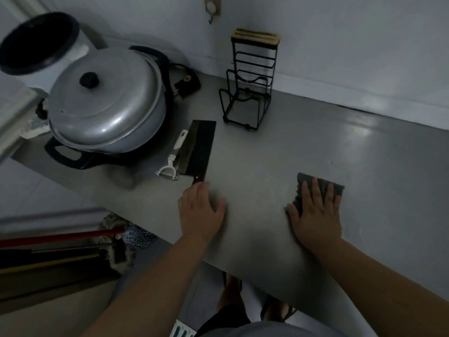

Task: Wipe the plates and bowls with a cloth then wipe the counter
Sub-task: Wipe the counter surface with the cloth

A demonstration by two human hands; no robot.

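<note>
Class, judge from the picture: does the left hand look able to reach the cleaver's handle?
Probably yes: the left hand rests on the counter right beside the handle of the cleaver, nothing between them.

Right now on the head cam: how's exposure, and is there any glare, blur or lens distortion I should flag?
Head view: dim and underexposed, colours washed to grey. Head view: a soft glare patch on the counter at far right by the wall, and small highlights on the pot lid. Head view: the left hand has smeared edges, while the right hand on the cloth is sharper. Head view: wide-angle bowing along the counter's edge.
</note>
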